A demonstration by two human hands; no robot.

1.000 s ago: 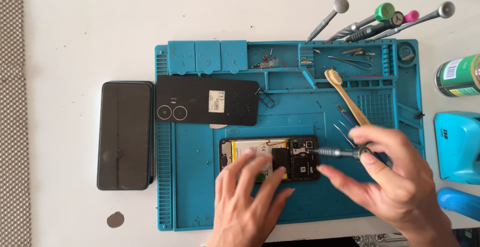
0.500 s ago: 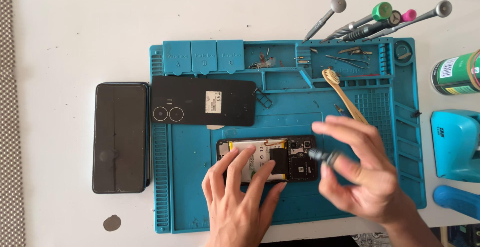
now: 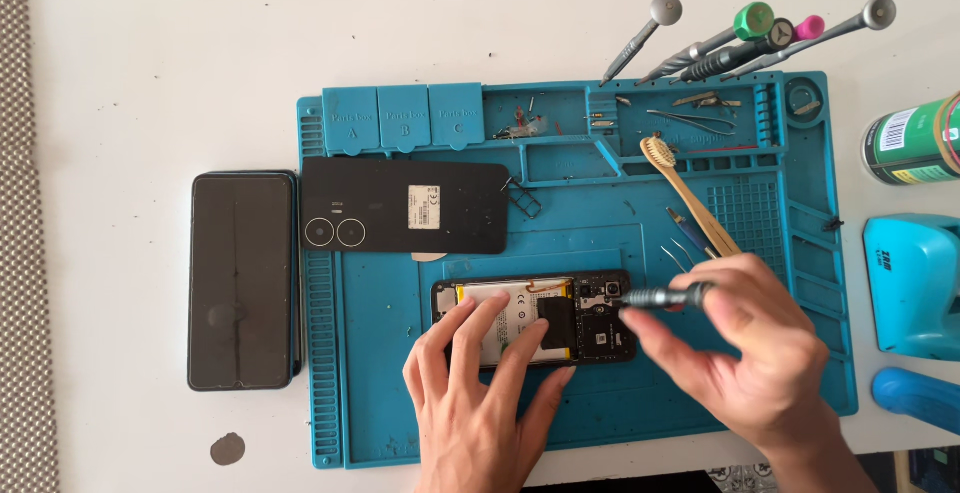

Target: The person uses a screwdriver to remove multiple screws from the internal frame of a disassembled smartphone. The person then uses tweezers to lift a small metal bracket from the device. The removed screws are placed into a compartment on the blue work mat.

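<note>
Far left on the white table [image 3: 150, 73]: a dark phone [image 3: 241, 281] lying face up, just beside the blue repair mat [image 3: 400, 423]. On the mat, a black back cover [image 3: 405, 206] with two camera rings. Below it, the opened phone [image 3: 533, 318] — innards showing, pinned flat by the left hand [image 3: 478, 403], fingers spread across it. Right hand [image 3: 745, 353] pinching a grey screwdriver [image 3: 660, 298], tip on the phone's upper right end. Behind — a bamboo toothbrush [image 3: 690, 193] and spare screwdrivers [image 3: 740, 38].

Opened phone [image 3: 535, 318] flat on blue mat, grey screwdriver [image 3: 662, 298] tip on it
</note>
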